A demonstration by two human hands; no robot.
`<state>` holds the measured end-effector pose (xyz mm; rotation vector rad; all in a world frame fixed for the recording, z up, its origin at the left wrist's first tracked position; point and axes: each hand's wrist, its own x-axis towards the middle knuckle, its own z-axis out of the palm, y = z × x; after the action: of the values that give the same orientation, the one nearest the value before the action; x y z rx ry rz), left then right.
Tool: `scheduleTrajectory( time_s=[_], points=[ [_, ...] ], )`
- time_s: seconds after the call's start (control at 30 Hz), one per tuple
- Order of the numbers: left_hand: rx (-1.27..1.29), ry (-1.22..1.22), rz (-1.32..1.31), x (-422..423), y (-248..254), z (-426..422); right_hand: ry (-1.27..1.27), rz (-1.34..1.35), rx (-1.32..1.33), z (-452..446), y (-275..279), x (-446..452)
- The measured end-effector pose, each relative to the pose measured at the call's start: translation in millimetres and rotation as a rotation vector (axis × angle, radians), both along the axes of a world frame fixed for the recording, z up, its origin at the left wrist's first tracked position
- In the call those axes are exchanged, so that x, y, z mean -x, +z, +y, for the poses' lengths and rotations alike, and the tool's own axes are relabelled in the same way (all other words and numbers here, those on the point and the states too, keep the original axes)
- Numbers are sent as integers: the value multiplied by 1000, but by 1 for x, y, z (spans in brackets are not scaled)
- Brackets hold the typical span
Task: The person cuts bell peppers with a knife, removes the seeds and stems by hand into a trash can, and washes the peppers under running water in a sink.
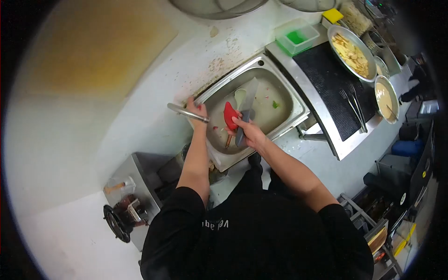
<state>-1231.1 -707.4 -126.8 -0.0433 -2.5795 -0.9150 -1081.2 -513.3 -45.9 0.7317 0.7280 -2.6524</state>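
Knife point(249, 100) and red piece point(230, 115) clasped in my right hand point(252, 134)
Left hand point(196, 108) by tap point(181, 110), grip unclear; scraps point(275, 104) left in sink point(273, 120).

Sink point(268, 116) and wall point(154, 102) were evenly bright. Fisheye bent the edges, corners went black; far right was dim, slightly soft.

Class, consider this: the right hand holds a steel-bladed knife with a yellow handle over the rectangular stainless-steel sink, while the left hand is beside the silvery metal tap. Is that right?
Not quite: the head view shows the steel-bladed knife with a dark grey handle, not yellow. The rest stands: the right hand holds it over the stainless-steel sink, and the left hand is beside the metal tap.
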Motion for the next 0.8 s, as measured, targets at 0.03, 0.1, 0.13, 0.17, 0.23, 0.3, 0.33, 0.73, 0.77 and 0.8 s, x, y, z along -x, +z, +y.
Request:
scheduleTrajectory(
  time_s=[0.03,0.1,0.13,0.17,0.23,0.3,0.33,0.73,0.77,0.8],
  points=[
    [188,-185,97,0,-4,-10,38,1,50,-6,-1,7],
    [210,-273,114,-2,-8,-22,93,9,112,-23,-2,13],
    [227,-395,137,-2,1,-19,76,11,118,-32,-3,18],
    [235,-392,141,-7,7,-12,51,11,122,-39,-4,22],
    [-246,-137,143,-33,42,21,28,16,61,-51,-5,26],
    [-619,56,-89,-42,37,35,14,9,-8,-48,-9,29],
    [-985,258,-324,-50,36,38,52,77,-8,-37,-15,33],
    [-1358,124,-533,-80,91,64,22,50,-146,-50,-11,28],
    [-1449,158,-480,-78,76,52,36,79,-107,-53,-7,27],
    [-1450,154,-472,-76,64,40,50,111,-70,-54,-3,27]
  ],
)
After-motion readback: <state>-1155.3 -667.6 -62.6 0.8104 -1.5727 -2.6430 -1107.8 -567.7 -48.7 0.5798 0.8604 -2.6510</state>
